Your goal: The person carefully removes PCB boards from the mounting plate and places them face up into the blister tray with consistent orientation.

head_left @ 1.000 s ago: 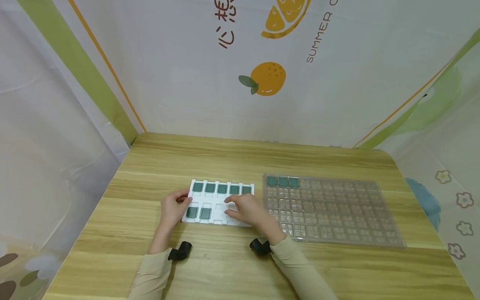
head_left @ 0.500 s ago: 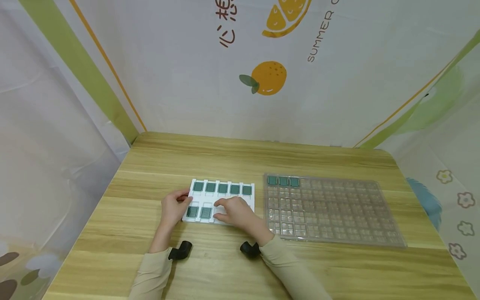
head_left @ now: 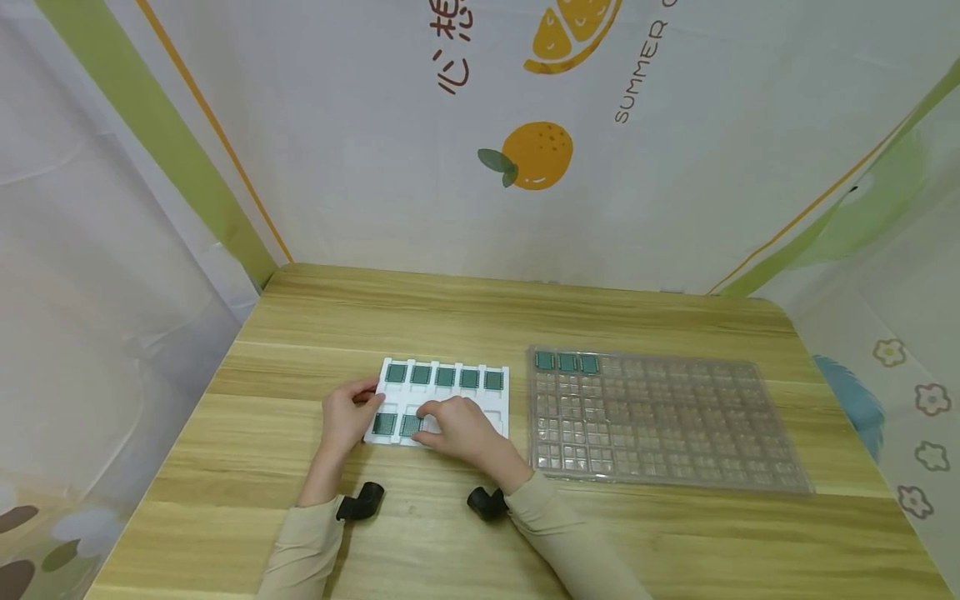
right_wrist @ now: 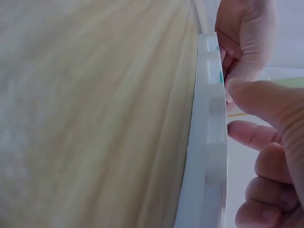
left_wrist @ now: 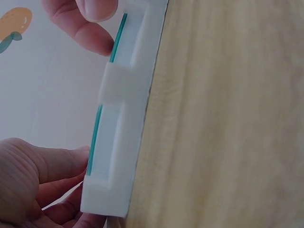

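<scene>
Left hand pinches the white tray at its left edge. Right hand at the green chip, near row, second from left; cannot tell if grasped. Chip likely light, stiff, brittle: take by opposite edges.

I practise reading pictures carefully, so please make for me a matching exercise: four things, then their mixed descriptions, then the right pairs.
1) left hand
2) right hand
3) white tray
4) clear tray

a) shows three green chips
b) holds the white tray's left end
c) shows seven green chips
d) is at the near row's second chip from left

Pairs: 1-b, 2-d, 3-c, 4-a
</scene>
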A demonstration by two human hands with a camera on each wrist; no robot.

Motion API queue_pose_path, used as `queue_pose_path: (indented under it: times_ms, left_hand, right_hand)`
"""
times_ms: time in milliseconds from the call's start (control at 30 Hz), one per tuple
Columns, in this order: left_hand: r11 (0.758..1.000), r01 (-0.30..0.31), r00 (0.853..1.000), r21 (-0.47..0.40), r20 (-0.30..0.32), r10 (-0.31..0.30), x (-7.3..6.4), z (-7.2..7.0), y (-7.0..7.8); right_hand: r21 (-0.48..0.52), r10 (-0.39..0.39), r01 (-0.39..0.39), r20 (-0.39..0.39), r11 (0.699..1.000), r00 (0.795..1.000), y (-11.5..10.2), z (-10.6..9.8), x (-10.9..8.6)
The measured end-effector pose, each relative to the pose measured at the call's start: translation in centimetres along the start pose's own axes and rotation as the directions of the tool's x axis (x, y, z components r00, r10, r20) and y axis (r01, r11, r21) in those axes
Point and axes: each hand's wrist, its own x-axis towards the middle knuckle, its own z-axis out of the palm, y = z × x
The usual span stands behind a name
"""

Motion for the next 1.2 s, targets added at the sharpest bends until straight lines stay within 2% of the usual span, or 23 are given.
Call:
queue_pose_path:
  times_ms: [500,867,1200]
  left_hand:
    - [1.0,0.005,1.0,-0.006,0.011,-0.005,0.0,0.0,0.0]
    - [1.0,-0.008,1.0,-0.016,0.007,0.008,0.1,0.0,-0.1]
    - [1.0,-0.023,1.0,0.007,-0.009,0.023,0.1,0.1,-0.1]
  right_hand:
    - [-0.063,0.076,-0.078,-0.023,0.995,0.997,-0.8,0.5,0.5]
    - [-0.032,0.071,-0.072,-0.047,0.997,0.996,-0.9,0.2,0.6]
    - [0.0,0.089,-0.089,-0.049,0.996,0.995,-0.2,-1.3,0.0]
